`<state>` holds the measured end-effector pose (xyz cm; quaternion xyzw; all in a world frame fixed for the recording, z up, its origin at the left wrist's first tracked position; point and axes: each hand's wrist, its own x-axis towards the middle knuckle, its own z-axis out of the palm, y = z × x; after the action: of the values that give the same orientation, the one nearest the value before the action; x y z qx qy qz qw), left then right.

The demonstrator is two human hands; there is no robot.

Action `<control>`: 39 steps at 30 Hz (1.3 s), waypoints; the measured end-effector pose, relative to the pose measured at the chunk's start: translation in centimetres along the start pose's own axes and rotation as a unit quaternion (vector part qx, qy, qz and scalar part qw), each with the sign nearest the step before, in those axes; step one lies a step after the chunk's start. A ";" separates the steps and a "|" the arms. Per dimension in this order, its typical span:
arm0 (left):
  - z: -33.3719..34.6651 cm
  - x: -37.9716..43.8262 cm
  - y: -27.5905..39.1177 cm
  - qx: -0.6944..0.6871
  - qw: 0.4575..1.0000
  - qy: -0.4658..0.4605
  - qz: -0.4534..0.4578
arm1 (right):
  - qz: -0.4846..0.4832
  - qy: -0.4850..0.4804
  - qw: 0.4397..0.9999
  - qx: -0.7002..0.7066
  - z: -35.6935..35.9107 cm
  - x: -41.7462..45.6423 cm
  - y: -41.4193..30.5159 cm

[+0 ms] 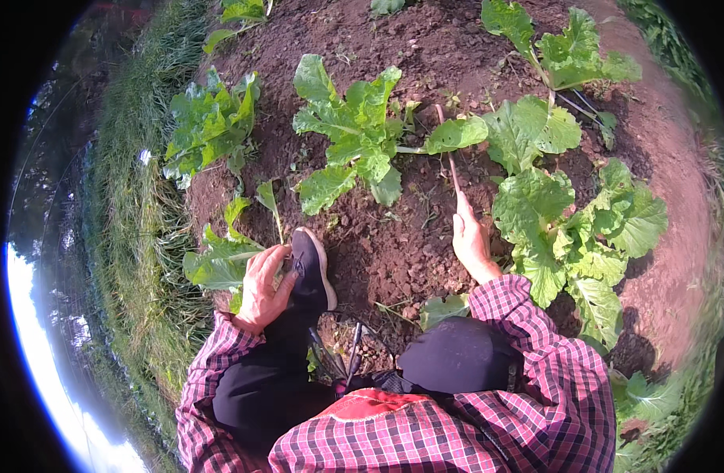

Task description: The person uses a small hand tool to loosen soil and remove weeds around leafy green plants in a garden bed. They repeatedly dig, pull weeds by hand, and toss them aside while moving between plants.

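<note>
My right hand point(472, 236) is closed around the near end of a thin stick-like tool point(452, 167), which reaches forward over the soil and passes beneath a leaf of the central leafy green plant point(362, 133). The tool's far end shows beyond that leaf. At the left, my left hand point(266, 290) rests beside my dark shoe point(309, 266), its fingers bent at the base of a leafy plant point(220, 260). Whether those fingers grip a stem cannot be told. Broad-leaved plants point(587, 236) stand just right of my right hand.
Loose brown soil point(403, 254) lies between my hands. Another leafy plant point(211, 124) grows at the upper left, and one more point(566, 56) at the upper right. Tall grass point(140, 195) borders the bed on the left. My bent knee point(462, 358) is close below my right hand.
</note>
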<state>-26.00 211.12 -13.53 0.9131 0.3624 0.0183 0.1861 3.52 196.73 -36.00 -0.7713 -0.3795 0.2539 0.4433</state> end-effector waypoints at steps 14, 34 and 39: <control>7.7 11.5 -19.3 -0.037 0.996 0.013 -0.083 | 0.127 -0.173 0.977 0.012 -9.6 -6.9 -5.3; 17.8 21.9 -24.3 0.134 0.991 0.024 -0.017 | 0.265 0.147 0.938 -0.169 4.2 13.6 -2.2; 17.1 22.2 -22.9 0.119 0.992 -0.021 -0.041 | 0.337 0.082 0.934 -0.087 6.4 -3.3 -9.5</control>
<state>-21.75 235.63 -39.79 0.9132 0.3953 -0.0518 0.0846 -6.47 200.27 -30.53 -0.9076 -0.0801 0.2908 0.2921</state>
